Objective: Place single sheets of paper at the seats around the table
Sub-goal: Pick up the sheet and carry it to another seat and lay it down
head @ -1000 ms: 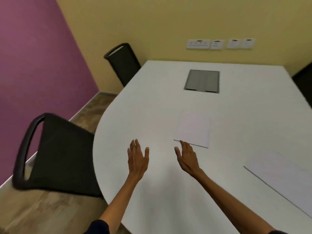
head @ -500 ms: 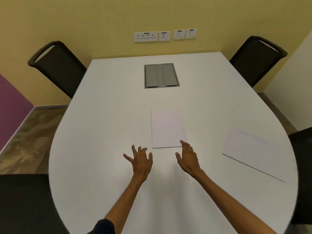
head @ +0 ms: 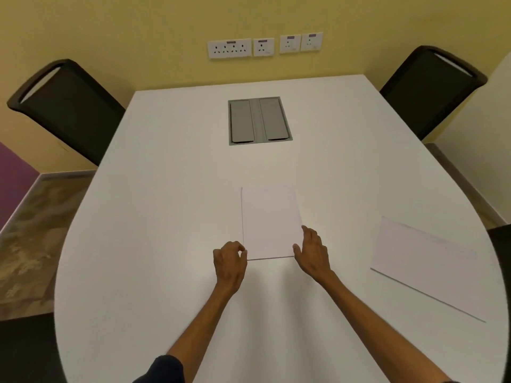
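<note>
1. Location of the work item: the centre paper (head: 269,221) lies flat on the white table (head: 166,217), directly ahead of me and just beyond both hands. I cannot tell whether it is one sheet or several.
2. Orientation: its long axis runs straight away from me toward the grey cable box (head: 260,120). A short edge is the edge nearest me.
3. Left hand (head: 229,262): it sits at the near-left corner of the paper. The fingers are curled, and thumb and forefinger meet at that corner in what looks like a pinch on the edge.
4. Right hand (head: 312,252): it sits at the near-right corner. The fingers are relaxed and only lightly bent, lying against the right long edge with the thumb by the corner. It grips nothing.
5. Governing relation: the paper lies between my hands and forward of them, so both are equally close, one per near corner. In my judgement, any lift must start from the near short edge, with the left hand's pinch leading.
6. Already served: a second sheet (head: 425,265) lies well apart on the right, set at a slant before the right near chair (head: 500,244).
7. Not yet served: no paper lies before the far left chair (head: 69,106) or the far right chair (head: 425,87).
8. Caution: thin paper is hard to separate, so I expect the corner to need a firm nip.
</note>
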The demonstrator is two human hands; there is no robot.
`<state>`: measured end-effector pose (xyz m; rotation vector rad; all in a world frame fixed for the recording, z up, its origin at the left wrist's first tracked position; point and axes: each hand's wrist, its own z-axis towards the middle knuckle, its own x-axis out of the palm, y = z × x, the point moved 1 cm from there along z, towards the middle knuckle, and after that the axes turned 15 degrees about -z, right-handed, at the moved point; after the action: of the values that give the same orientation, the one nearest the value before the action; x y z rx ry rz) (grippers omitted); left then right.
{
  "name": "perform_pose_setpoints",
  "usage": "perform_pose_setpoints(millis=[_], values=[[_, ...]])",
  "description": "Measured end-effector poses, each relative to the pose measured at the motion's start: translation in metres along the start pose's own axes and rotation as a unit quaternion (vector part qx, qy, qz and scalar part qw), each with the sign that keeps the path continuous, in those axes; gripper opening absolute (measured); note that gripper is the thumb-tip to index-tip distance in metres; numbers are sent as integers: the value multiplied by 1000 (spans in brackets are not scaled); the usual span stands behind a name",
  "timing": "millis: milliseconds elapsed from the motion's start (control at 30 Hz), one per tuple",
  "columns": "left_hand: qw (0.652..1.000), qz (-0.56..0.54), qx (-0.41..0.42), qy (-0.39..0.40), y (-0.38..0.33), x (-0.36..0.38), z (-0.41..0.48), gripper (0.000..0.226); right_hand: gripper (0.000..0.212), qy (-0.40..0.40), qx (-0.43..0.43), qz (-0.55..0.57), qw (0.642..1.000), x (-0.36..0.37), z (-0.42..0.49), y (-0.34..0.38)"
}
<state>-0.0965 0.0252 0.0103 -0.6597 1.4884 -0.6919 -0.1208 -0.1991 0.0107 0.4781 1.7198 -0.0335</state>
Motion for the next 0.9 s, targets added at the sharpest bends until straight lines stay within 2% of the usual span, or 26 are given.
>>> perform_pose_setpoints(millis=[167, 300, 400, 500, 667, 900], values=[[1000, 3, -29, -6, 13, 16, 33, 13, 59, 10, 30, -14, 999, 16, 39, -6], [995, 46, -79, 50, 28, 40, 60, 50, 58, 20, 59, -21, 998, 32, 64, -13], [988, 26, -129, 77, 35, 57, 77, 67, 58, 27, 79, -21, 996, 42, 81, -18], [987, 16, -145, 60, 40, 71, 86, 65, 56, 32, 89, -34, 995, 52, 90, -20], [992, 39, -118, 29, 41, 91, 90, 59, 56, 13, 91, -70, 993, 66, 94, -17], [992, 71, -106, 28, 33, 99, 81, 63, 64, -1, 90, -91, 992, 70, 86, -10]])
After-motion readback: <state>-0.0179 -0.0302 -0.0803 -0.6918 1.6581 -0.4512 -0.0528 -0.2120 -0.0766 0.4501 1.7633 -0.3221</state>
